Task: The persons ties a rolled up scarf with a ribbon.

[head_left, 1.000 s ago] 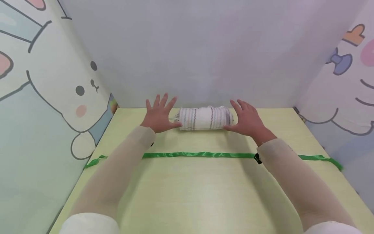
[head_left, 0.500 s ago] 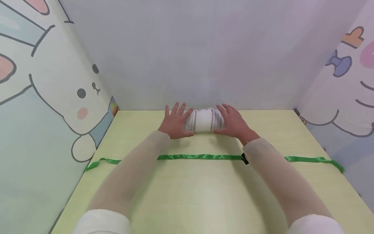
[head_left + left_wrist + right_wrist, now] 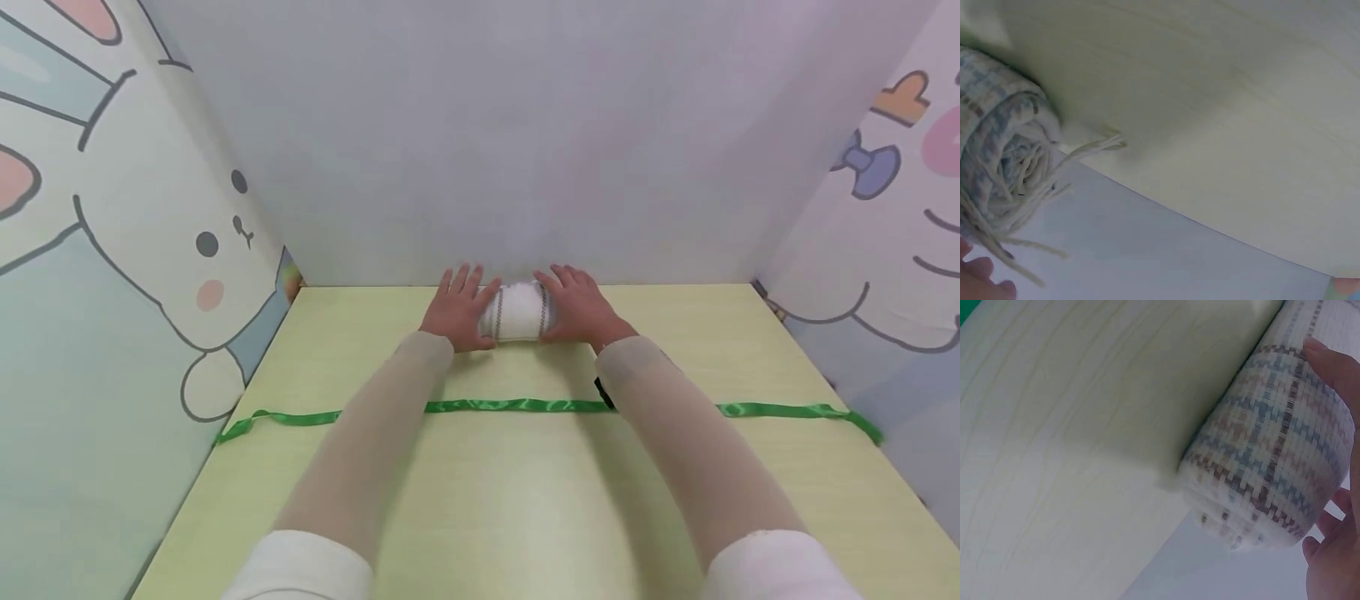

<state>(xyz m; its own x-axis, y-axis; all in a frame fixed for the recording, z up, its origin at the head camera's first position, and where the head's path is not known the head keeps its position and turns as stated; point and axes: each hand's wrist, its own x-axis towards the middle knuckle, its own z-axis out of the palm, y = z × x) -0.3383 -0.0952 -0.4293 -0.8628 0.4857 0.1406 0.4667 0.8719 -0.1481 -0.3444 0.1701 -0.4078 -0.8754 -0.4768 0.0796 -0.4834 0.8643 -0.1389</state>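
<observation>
A rolled-up woven cloth [image 3: 519,311], off-white with striped bands, lies crosswise at the far end of the table. My left hand [image 3: 459,312] holds its left part, thumb along the near side and fingers over the back. From the right, my right hand [image 3: 576,308] grips the other part the same way. In the right wrist view the thumb presses the cloth [image 3: 1266,437] while the fingers curve round its far side. Loose fringe strands hang from the cloth's spiral end [image 3: 1019,162] in the left wrist view, where only fingertips [image 3: 984,278] show at the corner.
A green ribbon [image 3: 525,406] runs across the pale wooden table [image 3: 517,492] under both forearms. Right behind the cloth rises a plain back wall [image 3: 495,150]. Side walls with cartoon prints, a rabbit [image 3: 157,200] on the left, flank the table.
Both hands have moved inward from the two ends of the rolled cloth onto it and now hold it. The cloth stays near the back wall, with less of it showing.
</observation>
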